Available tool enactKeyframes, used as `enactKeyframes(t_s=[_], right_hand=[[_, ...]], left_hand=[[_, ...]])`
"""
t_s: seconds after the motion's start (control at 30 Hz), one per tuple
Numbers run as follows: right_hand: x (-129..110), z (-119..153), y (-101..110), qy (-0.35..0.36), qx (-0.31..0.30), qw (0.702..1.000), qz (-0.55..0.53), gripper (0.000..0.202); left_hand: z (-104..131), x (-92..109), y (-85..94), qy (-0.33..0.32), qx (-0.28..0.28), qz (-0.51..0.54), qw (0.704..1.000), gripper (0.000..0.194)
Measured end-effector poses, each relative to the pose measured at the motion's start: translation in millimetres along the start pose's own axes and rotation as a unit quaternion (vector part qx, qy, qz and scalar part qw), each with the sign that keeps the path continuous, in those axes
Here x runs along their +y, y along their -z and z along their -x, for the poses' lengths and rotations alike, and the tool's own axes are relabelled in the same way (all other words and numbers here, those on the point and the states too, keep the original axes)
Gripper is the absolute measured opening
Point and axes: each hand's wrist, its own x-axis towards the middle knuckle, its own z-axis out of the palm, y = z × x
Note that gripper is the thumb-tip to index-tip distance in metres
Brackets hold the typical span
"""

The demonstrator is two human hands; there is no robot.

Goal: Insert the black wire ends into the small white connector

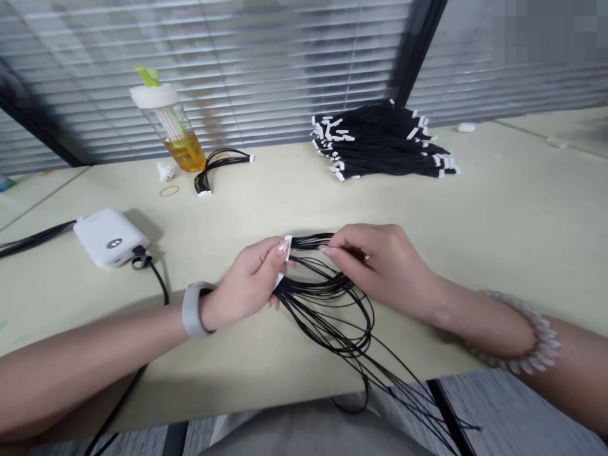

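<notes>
Between thumb and fingers, my left hand (254, 273) pinches a white connector (287, 247) fitted with thin black wires. A second white connector piece (278, 280) shows just below it, partly covered by my fingers. My right hand (380, 263) is closed around the black wires (311, 241) a short way to the right of the connector. More black wires (327, 329) loop below both hands, and their loose ends hang past the table's front edge. My right fingers hide exactly which strands they grip.
A large pile of black wire harnesses (384, 142) lies at the back. A single harness (221, 163), a bottle of amber drink (183, 142), crumpled tissue (166, 171) and a rubber band (169, 190) sit back left. A white power bank (110, 237) with a black cable lies left.
</notes>
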Motion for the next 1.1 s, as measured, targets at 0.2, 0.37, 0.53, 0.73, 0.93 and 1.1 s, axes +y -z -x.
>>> enactKeyframes(t_s=[0.2,0.37,0.53,0.73,0.93,1.1], right_hand=[[-0.1,2.9,-0.7,0.046,0.029,0.998,0.031,0.014],[0.5,2.8,-0.4,0.077,0.028,0.994,0.066,0.014],[-1.3,3.1,0.5,0.091,0.033,0.993,0.074,0.013],[-1.2,4.4,-0.1,0.106,0.039,0.991,0.068,0.012],[-0.4,3.9,3.0,0.13,0.031,0.987,0.094,0.012],[-1.7,2.8,5.4,0.128,0.033,0.987,0.096,0.012]], left_hand=[[-0.4,0.9,-0.6,-0.001,-0.004,0.003,1.0,0.038],[-0.6,0.7,-0.1,0.002,-0.003,0.0,1.0,0.037],[-0.8,2.0,0.4,0.003,-0.009,0.001,1.0,0.037],[-0.7,2.3,0.1,-0.002,-0.012,0.006,1.0,0.038],[-2.1,-0.5,0.6,-0.002,-0.012,0.004,1.0,0.038],[-1.9,-1.2,0.3,0.003,-0.006,0.009,1.0,0.038]])
